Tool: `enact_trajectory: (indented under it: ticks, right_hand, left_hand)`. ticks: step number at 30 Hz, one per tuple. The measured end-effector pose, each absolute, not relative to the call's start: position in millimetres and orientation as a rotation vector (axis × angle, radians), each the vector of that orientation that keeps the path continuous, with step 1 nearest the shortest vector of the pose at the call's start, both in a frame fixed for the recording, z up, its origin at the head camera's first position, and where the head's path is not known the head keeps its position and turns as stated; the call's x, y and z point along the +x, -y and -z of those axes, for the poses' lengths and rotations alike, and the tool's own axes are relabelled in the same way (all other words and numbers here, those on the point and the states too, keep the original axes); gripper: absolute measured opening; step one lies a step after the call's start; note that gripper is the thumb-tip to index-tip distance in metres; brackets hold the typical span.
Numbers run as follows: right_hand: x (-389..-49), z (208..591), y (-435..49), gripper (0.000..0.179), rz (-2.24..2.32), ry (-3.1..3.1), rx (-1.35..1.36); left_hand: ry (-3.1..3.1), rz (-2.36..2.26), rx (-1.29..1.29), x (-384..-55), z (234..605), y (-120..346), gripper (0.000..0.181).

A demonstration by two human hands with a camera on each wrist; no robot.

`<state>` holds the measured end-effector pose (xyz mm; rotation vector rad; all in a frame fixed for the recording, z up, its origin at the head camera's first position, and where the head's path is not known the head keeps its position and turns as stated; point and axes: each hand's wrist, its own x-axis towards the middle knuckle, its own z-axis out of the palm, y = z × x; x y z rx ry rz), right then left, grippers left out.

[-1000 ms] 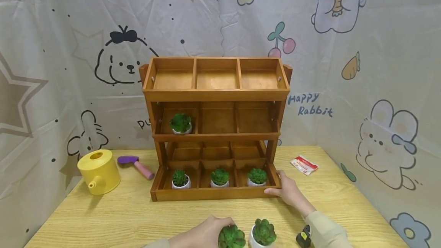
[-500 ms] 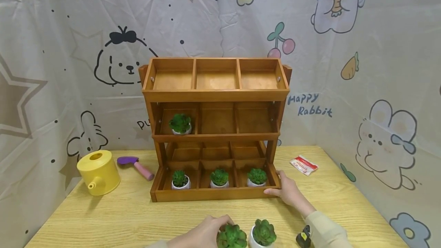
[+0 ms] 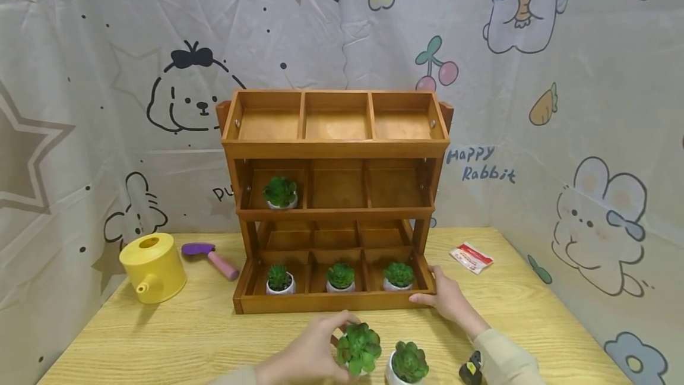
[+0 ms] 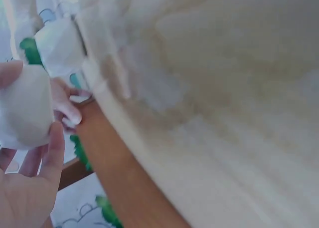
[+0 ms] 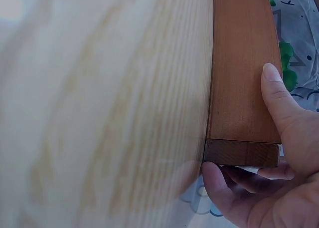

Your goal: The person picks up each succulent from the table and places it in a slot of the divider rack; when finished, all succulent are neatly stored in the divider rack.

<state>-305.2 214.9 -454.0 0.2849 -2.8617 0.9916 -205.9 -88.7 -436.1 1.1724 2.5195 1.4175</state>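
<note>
My left hand (image 3: 312, 349) grips a potted succulent (image 3: 359, 348) at the front of the table; in the left wrist view its white pot (image 4: 25, 108) sits between the thumb and fingers. Just right of it stands a second potted succulent (image 3: 408, 363). My right hand (image 3: 450, 298) holds the front right corner of the wooden shelf (image 3: 333, 302), thumb on the front board (image 5: 246, 63) and fingers around the end. Several potted succulents occupy the shelf: one (image 3: 280, 191) in the middle tier's left compartment, and one in each bottom compartment, such as the right one (image 3: 398, 275).
A yellow watering can (image 3: 154, 267) stands left of the shelf, with a purple and pink hand tool (image 3: 211, 257) beside it. A red and white packet (image 3: 472, 256) lies to the right. A small black and yellow item (image 3: 471, 368) is near the right sleeve.
My left hand has lifted its potted succulent up and slightly forward, toward the shelf. The right hand has stayed at the shelf corner.
</note>
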Motion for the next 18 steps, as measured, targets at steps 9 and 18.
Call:
enact_trajectory:
  ticks: [9,18]
  right_hand:
    - [-304.4,454.8,-214.4,0.084,-1.020,2.856,0.274]
    - [-304.5,455.6,-214.3,0.084,-1.000,2.851,0.284]
  left_hand:
    - [-2.878,-1.446,1.387,-227.8,406.5,94.7,0.062]
    - [-3.072,-1.613,1.415,-257.8,370.9,92.6,0.070]
